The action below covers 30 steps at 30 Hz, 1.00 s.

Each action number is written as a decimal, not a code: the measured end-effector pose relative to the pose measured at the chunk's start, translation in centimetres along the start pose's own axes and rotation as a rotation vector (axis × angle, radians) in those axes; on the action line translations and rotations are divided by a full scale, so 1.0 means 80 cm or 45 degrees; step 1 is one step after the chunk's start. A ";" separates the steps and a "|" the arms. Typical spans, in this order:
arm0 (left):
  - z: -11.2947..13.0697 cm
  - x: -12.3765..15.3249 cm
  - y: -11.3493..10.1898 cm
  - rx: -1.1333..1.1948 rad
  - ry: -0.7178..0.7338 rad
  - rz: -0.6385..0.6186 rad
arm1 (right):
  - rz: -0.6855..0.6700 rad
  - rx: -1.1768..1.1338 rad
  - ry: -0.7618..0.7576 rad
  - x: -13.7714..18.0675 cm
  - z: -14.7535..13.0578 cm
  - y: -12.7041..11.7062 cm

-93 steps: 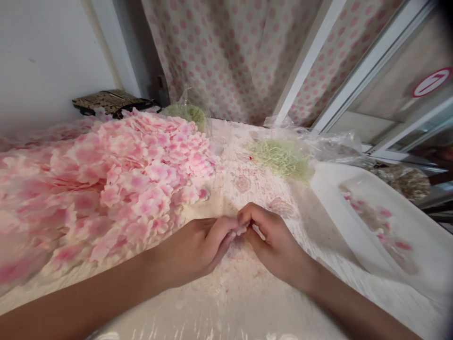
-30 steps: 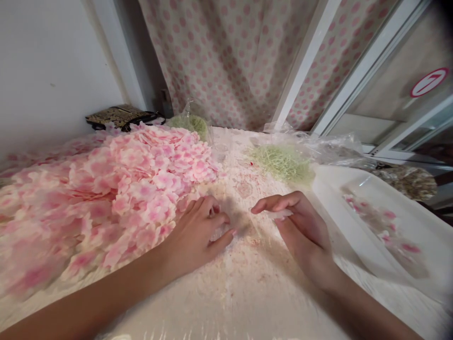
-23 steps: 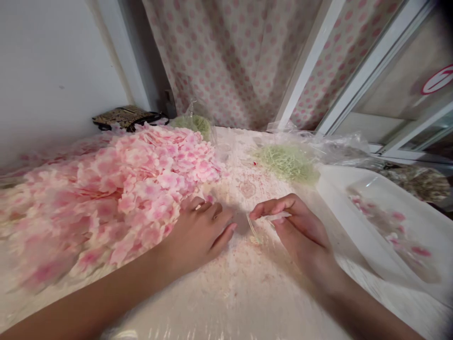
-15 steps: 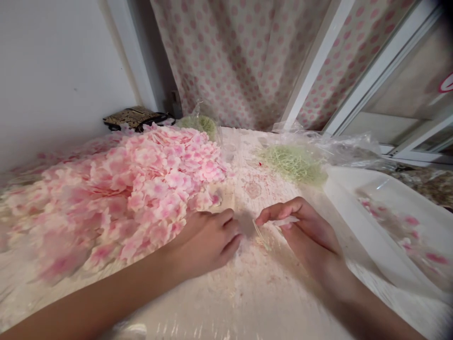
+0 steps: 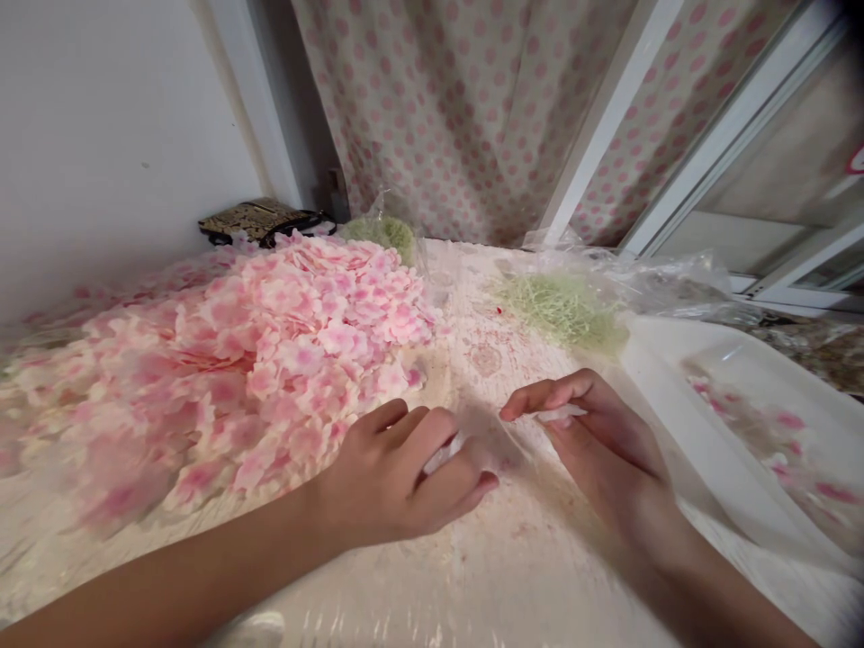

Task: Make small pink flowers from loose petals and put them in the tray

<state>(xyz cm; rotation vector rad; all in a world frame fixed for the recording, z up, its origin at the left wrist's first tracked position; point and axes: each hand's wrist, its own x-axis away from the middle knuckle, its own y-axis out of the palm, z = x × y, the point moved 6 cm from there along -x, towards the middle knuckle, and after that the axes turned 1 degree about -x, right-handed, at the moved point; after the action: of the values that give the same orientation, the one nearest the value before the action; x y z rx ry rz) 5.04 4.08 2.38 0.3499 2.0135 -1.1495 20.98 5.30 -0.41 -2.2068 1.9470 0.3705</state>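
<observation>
taking the gap between the hands as the clock's centre, the right hand (image 5: 611, 441) is at three, its grip narrow, thumb and fingers pinching a slim white sliver (image 5: 562, 414); a thin pale strand (image 5: 518, 443) trails below its fingertips. the left hand (image 5: 405, 468), at nine, has curled fingers with a pale scrap (image 5: 442, 453) showing between them; whether that grip closes on it, i cannot tell. a heap of pink petals (image 5: 283, 346) covers the bench (image 5: 418, 594) at ten. pale green shred (image 5: 563, 306) lies at one, beside crinkled clear plastic (image 5: 675, 274). at three, a white tray (image 5: 675, 427) contains pink-and-white pieces (image 5: 789, 420).
</observation>
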 end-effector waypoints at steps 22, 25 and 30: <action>0.035 0.006 0.001 0.291 0.296 -0.051 | -0.195 -0.691 0.853 0.012 0.051 0.046; 0.033 0.000 0.007 0.663 0.141 -0.230 | -0.268 -0.339 0.636 0.004 0.038 0.037; 0.045 0.006 0.016 0.831 0.135 -0.383 | -0.367 0.299 0.205 -0.025 0.006 0.047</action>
<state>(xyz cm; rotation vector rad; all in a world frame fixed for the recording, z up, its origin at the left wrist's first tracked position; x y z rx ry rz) 7.19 1.76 0.25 0.4432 1.7674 -2.0138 16.97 6.85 -0.13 -2.3697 1.6085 -0.0754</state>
